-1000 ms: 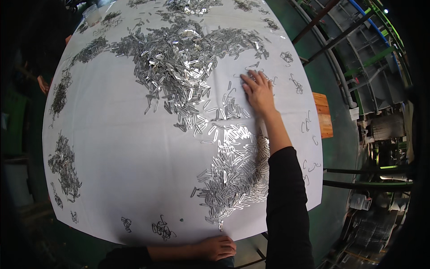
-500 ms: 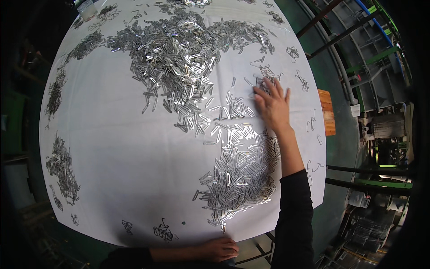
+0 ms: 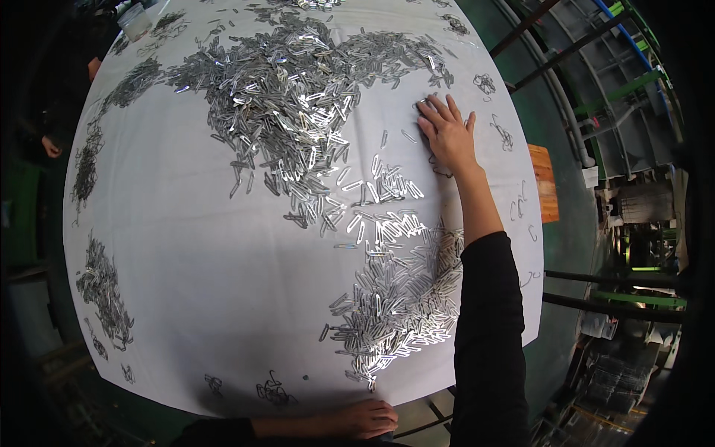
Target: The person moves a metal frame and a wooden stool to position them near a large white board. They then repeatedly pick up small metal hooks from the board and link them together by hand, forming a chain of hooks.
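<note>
My right hand lies palm down on the white tabletop, its fingers spread. Dark wire hooks show beside and below it, and something small and metallic pokes out at its fingertips. To its left lie a few loose, shiny, elongated wire loops. A large heap of these metal loops covers the far middle. Nearer to me, a second spread of loops lies left of my right forearm. My left hand rests at the near table edge with curled fingers, apart from the loops.
Small bunches of bent wire hooks lie around the table's rim, with a longer pile at left. A clear plastic container stands far left. Another person's hand shows beyond the left edge. A wooden stool is at right.
My right hand has slid farther away, over where a bunch of hooks lay. My left hand stays put. Another person's hand now shows beyond the table's left edge.
</note>
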Demonstrator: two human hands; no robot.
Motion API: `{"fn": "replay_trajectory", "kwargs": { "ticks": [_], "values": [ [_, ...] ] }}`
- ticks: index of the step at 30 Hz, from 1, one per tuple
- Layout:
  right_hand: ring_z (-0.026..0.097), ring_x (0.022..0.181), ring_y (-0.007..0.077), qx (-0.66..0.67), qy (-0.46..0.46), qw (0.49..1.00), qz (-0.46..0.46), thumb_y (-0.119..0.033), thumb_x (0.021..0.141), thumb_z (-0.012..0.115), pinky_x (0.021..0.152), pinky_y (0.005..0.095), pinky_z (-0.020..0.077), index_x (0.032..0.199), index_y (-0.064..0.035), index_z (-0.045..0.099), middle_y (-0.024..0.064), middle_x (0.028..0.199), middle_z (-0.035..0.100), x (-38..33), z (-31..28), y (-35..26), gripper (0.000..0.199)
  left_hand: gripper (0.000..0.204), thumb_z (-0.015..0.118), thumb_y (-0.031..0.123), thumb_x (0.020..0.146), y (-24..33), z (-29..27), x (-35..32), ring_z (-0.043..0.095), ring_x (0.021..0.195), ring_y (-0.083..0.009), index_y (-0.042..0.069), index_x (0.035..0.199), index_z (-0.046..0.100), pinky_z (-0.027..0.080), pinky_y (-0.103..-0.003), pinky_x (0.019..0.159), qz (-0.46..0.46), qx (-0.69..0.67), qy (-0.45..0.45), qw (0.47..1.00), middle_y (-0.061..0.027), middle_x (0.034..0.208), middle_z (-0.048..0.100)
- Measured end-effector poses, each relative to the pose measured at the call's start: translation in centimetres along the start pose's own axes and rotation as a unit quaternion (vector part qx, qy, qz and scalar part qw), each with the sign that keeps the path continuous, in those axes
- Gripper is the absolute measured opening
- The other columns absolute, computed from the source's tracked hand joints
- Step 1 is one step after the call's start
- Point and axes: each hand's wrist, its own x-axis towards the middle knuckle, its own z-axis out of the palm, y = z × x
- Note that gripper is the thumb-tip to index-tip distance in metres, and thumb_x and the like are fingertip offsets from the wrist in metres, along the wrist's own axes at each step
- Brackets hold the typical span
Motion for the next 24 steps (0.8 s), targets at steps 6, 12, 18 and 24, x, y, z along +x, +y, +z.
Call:
{"fn": "replay_trajectory", "kwargs": {
  "ticks": [6,12,18,24],
  "values": [
    [0.036,0.129,0.0256,0.181,0.067,0.979,0.063,-0.029,0.091,0.053,0.108,0.0516,0.0184,0.114,-0.0135,0.063,0.0078,0.13,0.05,-2.8,-1.0,3.0,0.03,0.017,0.061,0.011,0.082,0.1,0.4,-0.2,0.054,0.097,-0.0229,0.004,0.098,0.059,0.045,-0.035,0.083,-0.003,-0.004,-0.003,1.0,-0.0071,0.102,0.056],
    [0.028,0.134,0.0292,0.175,-0.026,0.984,0.017,-0.047,0.088,0.051,0.109,0.051,0.0133,0.136,-0.0143,0.042,0.0134,0.141,0.037,-1.0,-0.6,3.2,0.059,0.019,0.062,0.011,0.081,-0.1,0.2,-0.3,0.055,0.096,-0.0229,0.004,0.097,0.058,0.046,-0.035,0.083,0.012,0.024,-0.005,1.0,-0.007,0.101,0.056],
    [0.039,0.124,0.0321,0.166,0.01,0.981,-0.102,-0.036,0.082,0.062,0.103,0.045,0.0299,0.125,-0.0124,0.053,0.0121,0.131,0.046,-4.5,-1.9,0.4,0.05,0.019,0.062,0.011,0.079,0.0,0.3,-0.2,0.055,0.096,-0.0219,0.004,0.096,0.059,0.047,-0.033,0.082,0.034,0.07,-0.012,0.997,-0.0063,0.1,0.056],
    [0.052,0.099,0.029,0.097,0.032,0.988,-0.112,-0.022,0.079,0.066,0.085,0.0373,0.0425,0.103,-0.0076,0.061,0.0097,0.11,0.055,-2.9,-2.4,0.3,0.028,0.02,0.06,0.012,0.077,0.3,0.1,0.0,0.055,0.097,-0.0227,0.004,0.095,0.06,0.046,-0.035,0.084,0.06,0.107,0.0,0.992,-0.0063,0.1,0.056]
  ]
}}
